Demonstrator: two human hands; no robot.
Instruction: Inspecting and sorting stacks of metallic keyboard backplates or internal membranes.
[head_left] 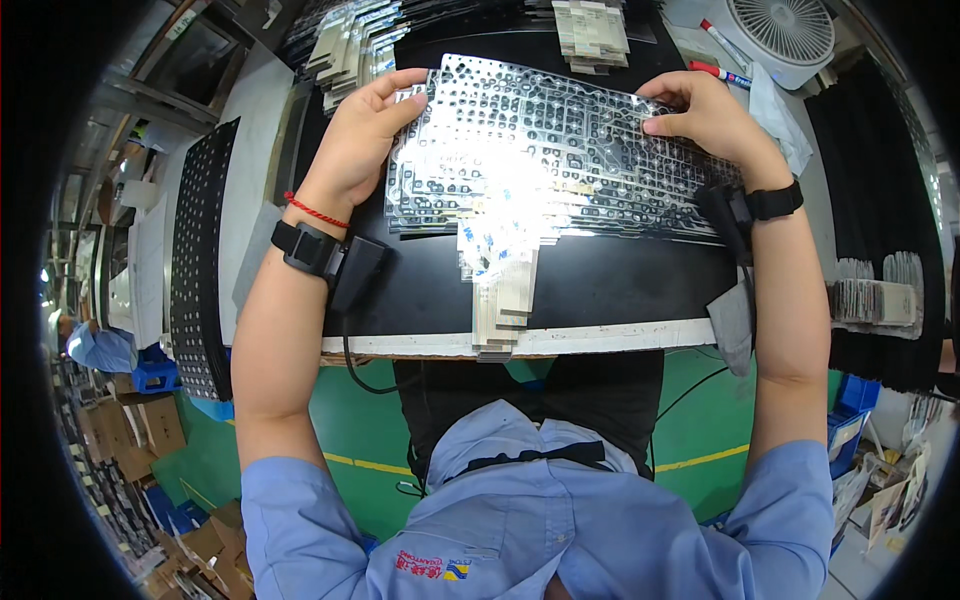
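A stack of shiny, see-through keyboard membrane sheets with rows of dark spots lies on the black tabletop. Their pale connector tails hang toward the table's near edge. The top membrane sheet sits askew, its left end raised toward the far side. My left hand pinches that sheet's left edge between thumb and fingers. At the sheet's far right edge, my right hand is closed in a similar pinch. Strong glare hides part of the pattern in the middle.
More stacked sheets with pale tails lie at the back. A white fan, a red-capped marker and a crumpled cloth are at back right. Black sheet piles flank both sides. Cables run from the black wrist devices.
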